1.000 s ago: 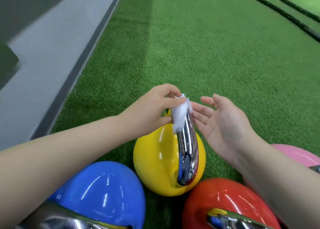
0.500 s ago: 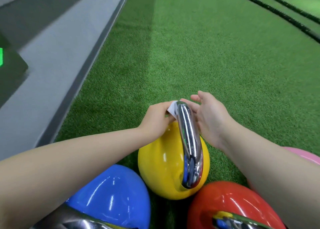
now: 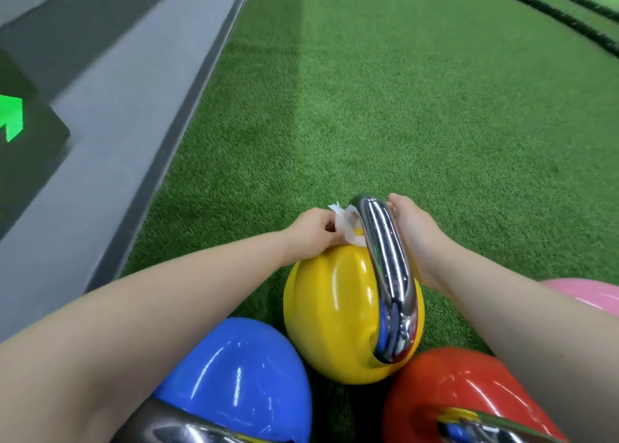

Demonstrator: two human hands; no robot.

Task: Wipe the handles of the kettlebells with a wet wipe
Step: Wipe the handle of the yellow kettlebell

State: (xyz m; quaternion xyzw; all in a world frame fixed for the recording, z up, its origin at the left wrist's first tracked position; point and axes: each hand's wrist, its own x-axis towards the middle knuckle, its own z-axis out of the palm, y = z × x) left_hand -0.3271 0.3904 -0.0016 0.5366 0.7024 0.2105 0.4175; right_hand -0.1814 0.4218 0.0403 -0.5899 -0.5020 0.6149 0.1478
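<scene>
Wet wipe: white wet wipe [image 3: 348,226], crumpled, pressed against the far left side of the chrome handle where the handle curves down to the yellow body.
Handle: chrome handle [image 3: 385,258] arches over the top of the yellow kettlebell, running from the far end toward the camera; shiny, with reflections along its length.
Yellow kettlebell: yellow kettlebell [image 3: 335,312] stands on the green turf, centre of view, between the two forearms.
Left hand: left hand [image 3: 311,235] rests on the upper left of the yellow body; its fingers are curled and pinch the wipe at the handle's left side.
Right hand: right hand [image 3: 415,231] lies along the right side of the handle, fingers fairly straight and touching the chrome near its far bend; whether the thumb wraps the handle cannot be told.
Blue kettlebell: blue kettlebell [image 3: 241,375] at near left, just beside the yellow one; part of its chrome handle shows at the bottom edge.
Red kettlebell: red kettlebell [image 3: 445,385] at near right, just beside the yellow one, its handle partly visible.
Pink kettlebell: pink kettlebell [image 3: 589,293] at the right edge, mostly hidden behind the right forearm.
Floor: green turf [image 3: 402,108] ahead; a grey strip [image 3: 110,114] runs along the left.
</scene>
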